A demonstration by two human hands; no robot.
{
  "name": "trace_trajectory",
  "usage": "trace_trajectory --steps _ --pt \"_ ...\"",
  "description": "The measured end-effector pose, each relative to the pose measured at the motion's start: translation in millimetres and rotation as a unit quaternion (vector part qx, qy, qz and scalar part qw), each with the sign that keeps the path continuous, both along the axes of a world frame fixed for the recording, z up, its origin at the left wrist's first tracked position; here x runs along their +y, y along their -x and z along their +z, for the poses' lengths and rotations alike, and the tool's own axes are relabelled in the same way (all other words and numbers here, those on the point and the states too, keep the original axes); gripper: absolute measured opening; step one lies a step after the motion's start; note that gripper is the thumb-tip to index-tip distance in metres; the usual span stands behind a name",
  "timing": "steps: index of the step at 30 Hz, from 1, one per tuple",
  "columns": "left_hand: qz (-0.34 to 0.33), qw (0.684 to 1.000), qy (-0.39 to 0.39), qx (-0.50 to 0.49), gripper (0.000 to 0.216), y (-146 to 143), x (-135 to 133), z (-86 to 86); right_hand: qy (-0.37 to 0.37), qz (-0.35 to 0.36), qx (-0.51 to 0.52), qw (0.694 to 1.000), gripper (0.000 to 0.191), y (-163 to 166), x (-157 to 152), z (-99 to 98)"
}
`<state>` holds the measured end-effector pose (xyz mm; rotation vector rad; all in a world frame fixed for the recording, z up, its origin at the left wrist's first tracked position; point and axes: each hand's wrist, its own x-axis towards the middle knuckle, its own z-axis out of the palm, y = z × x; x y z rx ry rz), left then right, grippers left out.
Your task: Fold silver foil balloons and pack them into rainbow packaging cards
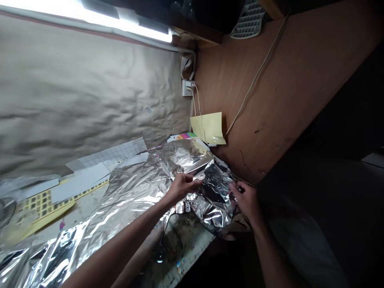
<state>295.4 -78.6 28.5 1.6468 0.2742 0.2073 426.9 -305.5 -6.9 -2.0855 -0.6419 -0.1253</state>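
Observation:
My left hand (182, 186) is closed in a pinch over the middle of the worktop. A small pale piece with a round hole (200, 176) sticks out past its fingertips; its exact kind does not show. Beneath it spreads a crumpled silver foil sheet (141, 180), shiny and creased, running from the lower left to the corner. On the right, my right hand (247, 199) has its fingers bent around the edge of the darker, bunched part of the foil (219, 184). Some of those fingertips are lost in shadow.
Yellow grid sheets (40, 206) and white papers (81, 184) lie at the left. A yellow paper (209, 128) leans against the brown board (270, 92) near a socket (188, 88) with cables. A tube light (120, 22) hangs above. The stained table edge (186, 256) is in front.

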Motion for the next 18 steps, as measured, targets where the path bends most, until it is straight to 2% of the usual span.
trace_trajectory --steps 3,5,7,8,10,12,13,14,16,18 --pt "0.042 0.999 -0.007 0.008 0.052 13 26 6.2 0.042 -0.066 0.012 0.997 0.039 -13 -24 -17.4" --pt "0.088 0.996 -0.015 0.007 0.054 18 34 8.1 0.026 -0.113 -0.056 0.992 0.050 -6 -29 -17.9" --pt "0.108 0.994 -0.021 0.006 0.054 17 32 7.3 -0.027 -0.134 -0.160 0.978 0.053 13 -22 -6.6" --pt "0.102 0.995 -0.021 0.005 0.054 15 27 6.2 -0.047 -0.108 -0.192 0.974 0.049 25 -14 2.2" --pt "0.068 0.998 -0.014 0.002 0.053 8 13 3.3 -0.047 0.021 -0.183 0.982 0.039 46 8 21.0" --pt "0.031 1.000 -0.002 -0.003 0.054 1 -2 1.0 -0.014 0.156 -0.099 0.983 0.035 58 32 34.2" --pt "0.021 1.000 0.004 -0.007 0.054 -1 -7 0.5 -0.003 0.199 -0.048 0.979 0.031 58 42 37.1" --pt "0.018 1.000 0.007 -0.011 0.055 -3 -11 0.6 -0.003 0.221 -0.001 0.975 0.028 55 49 37.2" --pt "0.025 1.000 0.006 -0.018 0.057 -2 -11 2.9 -0.025 0.216 0.059 0.974 0.028 40 51 30.7" --pt "0.045 0.999 -0.002 -0.023 0.057 5 -1 8.8 -0.042 0.146 0.064 0.986 0.027 20 41 17.6"
